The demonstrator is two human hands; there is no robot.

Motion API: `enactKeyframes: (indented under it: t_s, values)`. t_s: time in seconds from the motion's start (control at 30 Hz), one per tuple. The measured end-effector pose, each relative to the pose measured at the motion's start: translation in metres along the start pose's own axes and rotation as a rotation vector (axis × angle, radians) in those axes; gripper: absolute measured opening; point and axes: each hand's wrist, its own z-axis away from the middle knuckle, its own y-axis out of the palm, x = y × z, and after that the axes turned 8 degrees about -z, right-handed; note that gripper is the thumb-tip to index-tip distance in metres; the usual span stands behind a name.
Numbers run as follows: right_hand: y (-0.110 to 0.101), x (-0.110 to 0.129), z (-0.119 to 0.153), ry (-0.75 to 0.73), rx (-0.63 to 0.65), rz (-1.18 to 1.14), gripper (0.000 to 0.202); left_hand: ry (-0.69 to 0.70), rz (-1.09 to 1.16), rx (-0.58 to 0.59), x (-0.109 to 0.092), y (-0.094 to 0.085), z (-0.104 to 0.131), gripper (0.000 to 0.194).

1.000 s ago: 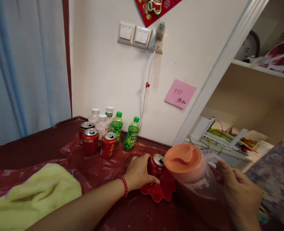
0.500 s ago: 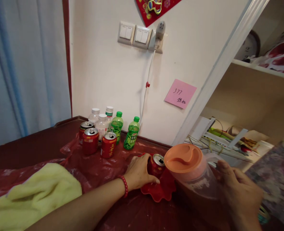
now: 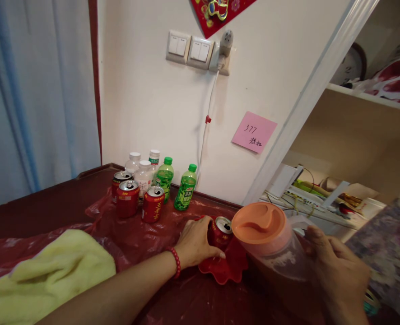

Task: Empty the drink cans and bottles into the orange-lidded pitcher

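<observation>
at a red dish (image 3: 224, 273), the left hand (image 3: 195, 241) clasped a red can (image 3: 219, 235). the right hand (image 3: 340, 271) gripped a tilted pitcher (image 3: 283, 259).

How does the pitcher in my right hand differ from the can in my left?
The pitcher is larger than the can. The pitcher's body is translucent and its lid orange; the can is red with a silver top. Your right hand holds the pitcher's handle; your left hand curls around the can. Both are held.
</observation>
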Motion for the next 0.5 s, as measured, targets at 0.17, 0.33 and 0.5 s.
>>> enactKeyframes:
  t_s: [0.17, 0.33, 0.5]
  values:
    - [0.0004, 0.001, -0.0003, -0.008, -0.007, 0.004, 0.057, 0.008, 0.009, -0.016, 0.0017, 0.0021, -0.0011, 0.082]
    - [0.0002, -0.0008, -0.0001, 0.016, -0.005, 0.002, 0.057, 0.009, 0.008, -0.02, 0.0021, 0.0031, -0.0012, 0.082]
    - [0.0008, -0.0037, -0.001, -0.01, 0.005, 0.009, 0.058, 0.012, -0.008, -0.027, 0.0027, 0.0034, -0.0016, 0.081]
